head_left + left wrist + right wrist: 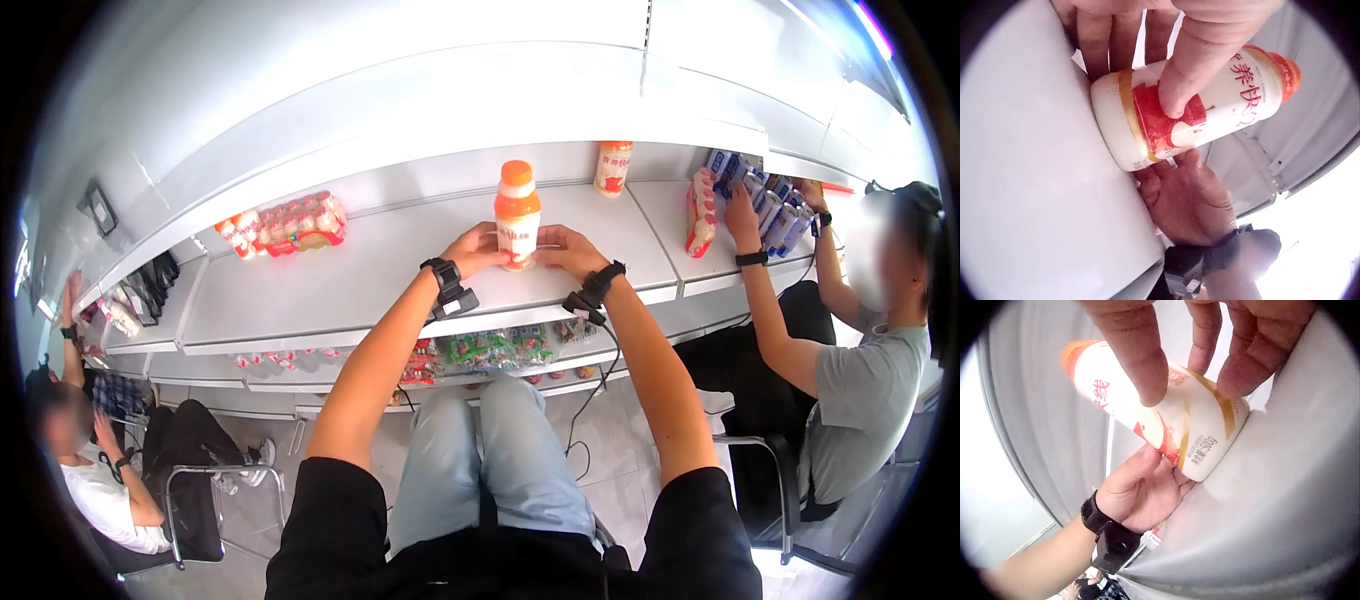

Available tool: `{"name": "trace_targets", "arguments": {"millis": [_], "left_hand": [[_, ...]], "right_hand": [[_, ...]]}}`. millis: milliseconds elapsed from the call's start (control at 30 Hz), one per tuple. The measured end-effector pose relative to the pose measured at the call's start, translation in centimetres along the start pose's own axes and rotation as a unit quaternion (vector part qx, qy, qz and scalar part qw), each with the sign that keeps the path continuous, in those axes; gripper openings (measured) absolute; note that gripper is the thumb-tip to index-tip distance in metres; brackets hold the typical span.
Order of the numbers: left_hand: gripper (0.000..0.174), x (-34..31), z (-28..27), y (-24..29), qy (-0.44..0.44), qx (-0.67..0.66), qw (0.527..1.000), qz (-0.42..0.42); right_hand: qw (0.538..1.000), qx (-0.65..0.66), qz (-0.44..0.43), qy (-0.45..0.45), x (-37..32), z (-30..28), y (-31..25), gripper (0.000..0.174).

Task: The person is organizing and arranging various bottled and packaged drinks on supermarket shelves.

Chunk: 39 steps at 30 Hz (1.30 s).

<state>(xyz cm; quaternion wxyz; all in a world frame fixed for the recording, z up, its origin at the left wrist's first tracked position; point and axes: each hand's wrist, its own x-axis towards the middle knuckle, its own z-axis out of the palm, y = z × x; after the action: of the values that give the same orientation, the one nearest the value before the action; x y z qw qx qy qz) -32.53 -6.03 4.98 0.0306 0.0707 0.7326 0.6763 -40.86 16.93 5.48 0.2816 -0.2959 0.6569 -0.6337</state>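
- Bottle (pixel 517 220), orange-capped, stands upright on the white shelf (pixel 340 280) at centre frame, near the shelf's front edge. Both wrist views show its base touching the shelf surface.
- Left hand (pixel 478 250): thumb pressed across the red label, fingers curled behind, gripping the bottle's lower half.
- Right hand (pixel 563 250): thumb and fingers wrapped round the opposite side, low on the body, likewise gripping.
- Step in hand, as judged: the bottle is being set or steadied on the shelf between both hands.
- Next move, as judged: letting go calls for both grips to loosen evenly, since the bottle is tall and narrow and could tip.
- Bottles, counted: two large ones, the held one and a second bottle (pixel 612 168) at the shelf's back, upper right of centre.
- Other goods: one wrapped pack of small bottles (pixel 288 225) at upper left and one further pack (pixel 700 215) at the right, beside blue cartons (pixel 768 205) too crowded to count.
- Bystanders: a seated person (pixel 100 490) at lower left and another person (pixel 860 390) at the right edge.
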Motion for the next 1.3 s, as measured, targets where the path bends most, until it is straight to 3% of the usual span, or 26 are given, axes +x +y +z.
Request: {"name": "trace_targets", "arguments": {"millis": [200,233,467,500,567,600,700,800,867,933,967,1000,1133,1200,1233,1267,1300], "left_hand": [[0.059,2.1,0.9,1.8,0.058,0.159,0.986,-0.013],[0.060,3.1,1.3,1.9,0.093,0.223,0.970,0.010],[0.061,9.4,4.9,3.5,0.171,0.244,0.952,-0.065],[0.062,10.7,4.6,2.6,0.182,0.282,0.941,-0.049],[0.064,13.8,3.6,0.2,0.200,0.356,0.913,-0.018],[0.064,14.4,3.9,0.4,0.194,0.316,0.928,-0.038],[0.061,16.4,5.0,0.8,0.200,0.249,0.943,-0.089],[0.061,18.3,5.4,0.6,0.195,0.211,0.953,-0.095],[0.060,19.2,5.9,1.5,0.175,0.217,0.953,-0.119],[0.060,20.2,6.1,1.7,0.155,0.228,0.953,-0.125],[0.060,20.9,5.8,0.6,0.150,0.271,0.946,-0.091],[0.060,21.7,5.5,-0.6,0.147,0.314,0.936,-0.057],[0.061,21.2,6.0,0.3,0.165,0.325,0.930,-0.045],[0.066,20.8,5.8,0.0,0.142,0.273,0.950,-0.054],[0.069,20.4,5.8,-0.1,0.131,0.247,0.958,-0.060],[0.071,18.4,5.8,1.9,0.107,0.230,0.962,-0.098],[0.074,17.4,5.1,1.6,0.102,0.253,0.958,-0.085]], "right_hand": [[0.990,-0.070,0.110,0.062,0.8,-1.4,-2.1,0.045],[0.990,-0.054,0.114,0.065,1.2,-2.0,-1.8,0.044],[0.986,0.078,0.110,0.100,2.1,-6.5,-1.0,0.049],[0.984,0.102,0.105,0.099,2.3,-7.1,-0.8,0.050],[0.998,0.031,0.026,0.047,3.4,-8.7,1.2,0.054],[1.000,-0.004,-0.013,0.020,3.5,-9.0,0.9,0.056],[0.998,0.029,0.025,0.048,3.9,-9.6,-0.3,0.059],[0.986,-0.148,-0.074,0.019,6.8,-11.4,3.9,0.062],[0.953,-0.269,-0.137,0.008,8.2,-13.8,7.1,0.063],[0.985,-0.143,-0.081,0.042,7.2,-14.0,5.5,0.064],[0.995,0.052,0.007,0.083,5.4,-11.6,1.7,0.064],[0.957,0.247,0.094,0.121,4.3,-10.0,-0.6,0.064],[0.959,0.240,0.094,0.117,4.0,-9.9,-1.0,0.066],[0.948,0.264,0.077,0.159,3.9,-9.5,-0.6,0.064],[0.984,0.136,-0.009,0.116,4.9,-11.2,2.1,0.059],[0.990,0.012,-0.103,0.095,5.9,-12.8,5.0,0.053],[0.939,0.307,0.024,0.152,4.1,-10.1,1.3,0.048]]}}
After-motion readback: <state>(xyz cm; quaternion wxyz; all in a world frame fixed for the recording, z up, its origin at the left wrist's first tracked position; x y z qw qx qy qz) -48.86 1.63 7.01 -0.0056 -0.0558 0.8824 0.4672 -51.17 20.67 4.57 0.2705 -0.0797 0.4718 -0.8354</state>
